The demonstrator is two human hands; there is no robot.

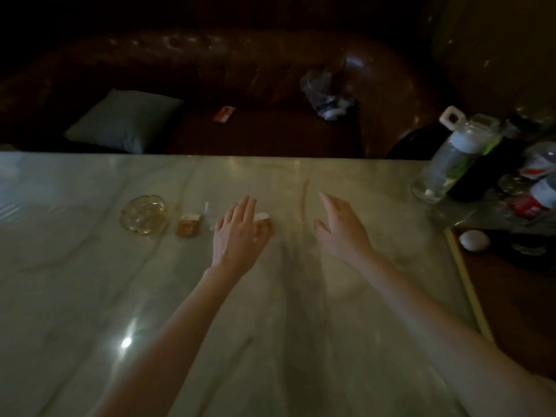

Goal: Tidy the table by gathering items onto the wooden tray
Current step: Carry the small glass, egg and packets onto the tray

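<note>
On the pale marble table (90, 281) lie a glass ashtray (143, 218), a small orange and white packet (189, 225) and a thin clear item (207, 209) beside it. My left hand (239, 233) hovers with fingers spread over a second small orange and white packet (264, 220), which shows only at its edge; whether the hand touches it I cannot tell. My right hand (341, 227) is open, palm down, above bare table to the right. The wooden tray (464, 284) shows at the right edge, with a white round object (474, 240) on it.
Bottles crowd the far right: a clear one with a white cap (448, 164), a dark one (484, 173), and red and white ones (538, 200). Behind the table stands a brown leather sofa (270, 70) with a grey cushion (125, 120), a small packet (224, 114) and a plastic bag (328, 91).
</note>
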